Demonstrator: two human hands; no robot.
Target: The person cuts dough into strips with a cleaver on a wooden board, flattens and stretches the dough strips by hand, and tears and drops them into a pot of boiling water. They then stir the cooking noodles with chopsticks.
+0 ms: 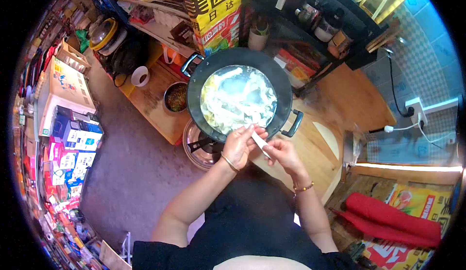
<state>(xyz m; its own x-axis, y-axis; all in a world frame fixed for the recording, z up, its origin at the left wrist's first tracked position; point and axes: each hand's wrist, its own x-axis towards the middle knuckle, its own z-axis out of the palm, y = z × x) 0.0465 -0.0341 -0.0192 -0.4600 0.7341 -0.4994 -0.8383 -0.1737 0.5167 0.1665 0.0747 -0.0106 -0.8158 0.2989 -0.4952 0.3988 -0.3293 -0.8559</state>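
A large dark wok (196, 95) with two black loop handles stands before me. Pale flat pieces that look like noodles (262, 92) float in its bright, steaming liquid. At the wok's near rim, a narrow white strip that looks like dough (260, 144) stretches between my two hands. My left hand (239, 144) is closed on its upper end, just over the rim. Lower and to the right, my right hand (285, 156) pinches the other end. The fingertips partly cover both ends of the strip.
A shiny lid (190, 154) lies left of my hands, partly under the wok. A bowl of brown seasoning (175, 97) and a white cup (140, 76) stand left. A wooden board (310, 156) lies right, near a wall socket with cables (416, 112). Red cloth (388, 219) lies lower right.
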